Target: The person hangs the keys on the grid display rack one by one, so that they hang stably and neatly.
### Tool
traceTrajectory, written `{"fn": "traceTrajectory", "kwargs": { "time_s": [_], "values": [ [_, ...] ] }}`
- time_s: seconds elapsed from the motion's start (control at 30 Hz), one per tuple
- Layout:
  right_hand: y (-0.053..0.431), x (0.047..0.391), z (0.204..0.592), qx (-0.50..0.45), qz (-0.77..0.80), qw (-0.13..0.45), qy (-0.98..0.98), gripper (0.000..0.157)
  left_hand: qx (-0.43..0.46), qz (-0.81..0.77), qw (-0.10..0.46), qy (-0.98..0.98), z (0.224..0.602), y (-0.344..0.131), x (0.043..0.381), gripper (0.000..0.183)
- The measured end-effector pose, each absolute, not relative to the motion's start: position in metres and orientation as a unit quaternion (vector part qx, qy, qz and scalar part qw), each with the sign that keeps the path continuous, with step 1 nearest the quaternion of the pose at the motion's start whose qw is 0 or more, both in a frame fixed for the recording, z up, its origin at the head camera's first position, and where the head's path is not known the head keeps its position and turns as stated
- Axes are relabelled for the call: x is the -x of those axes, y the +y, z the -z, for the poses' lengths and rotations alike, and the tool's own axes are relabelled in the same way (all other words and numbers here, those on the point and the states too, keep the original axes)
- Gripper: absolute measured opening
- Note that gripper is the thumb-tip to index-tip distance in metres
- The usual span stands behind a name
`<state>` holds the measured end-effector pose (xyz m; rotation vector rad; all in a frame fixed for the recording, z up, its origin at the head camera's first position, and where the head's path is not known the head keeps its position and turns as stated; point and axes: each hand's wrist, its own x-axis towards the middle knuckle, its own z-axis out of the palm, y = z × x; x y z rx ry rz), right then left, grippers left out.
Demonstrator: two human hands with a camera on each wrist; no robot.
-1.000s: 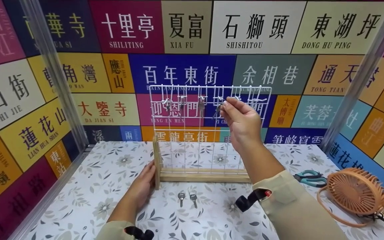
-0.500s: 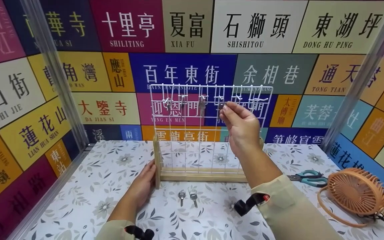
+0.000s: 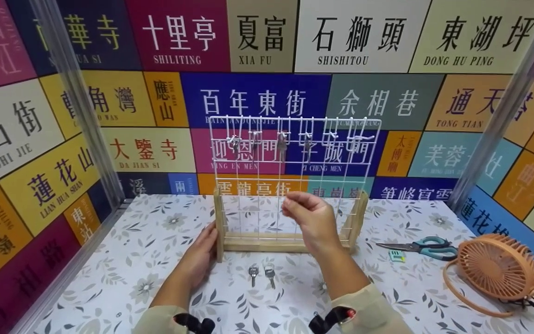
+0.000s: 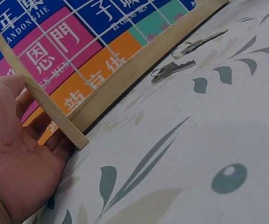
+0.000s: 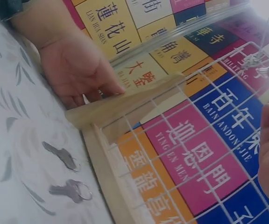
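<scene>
A white wire key rack stands in a wooden frame, with several keys hanging from hooks near its top. My left hand holds the frame's left wooden post. Its thumb lies at the post's near edge and the other fingertips are hidden behind it. My right hand is in front of the rack's lower middle, fingers loosely bent, with nothing visible in them. On the cloth before the rack lie two loose keys, the left key and the right key, each with a small ring.
Teal-handled scissors lie right of the rack, with a small teal and yellow item beside the blades. An orange fan stands at the far right. The tablecloth is floral. Colourful sign panels cover the walls behind.
My right hand has let go of the key now hanging on the fourth hook and has come down and left, away from the hooks. The left hand stays on the post.
</scene>
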<state>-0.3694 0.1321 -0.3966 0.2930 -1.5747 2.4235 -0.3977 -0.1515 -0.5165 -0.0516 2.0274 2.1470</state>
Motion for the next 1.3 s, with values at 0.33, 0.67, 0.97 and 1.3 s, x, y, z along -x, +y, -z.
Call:
{"fn": "traceTrajectory", "kwargs": {
  "time_s": [0.33,0.67,0.97,1.3],
  "values": [
    [0.124,0.378,0.441,-0.090,-0.798,0.043,-0.594,0.020,0.004,-0.730,0.093,0.677,0.514,-0.150,0.399,0.060],
    [0.126,0.393,0.483,-0.059,-0.731,-0.042,-0.678,0.030,-0.001,-0.726,0.087,0.682,0.515,-0.149,0.402,0.061],
    [0.137,0.399,0.513,-0.085,-0.619,-0.108,-0.773,0.033,0.004,-0.724,0.087,0.684,0.517,-0.149,0.400,0.061],
    [0.137,0.395,0.515,-0.151,-0.499,-0.114,-0.846,0.037,0.012,-0.718,0.090,0.690,0.519,-0.152,0.399,0.059]
  ]
}}
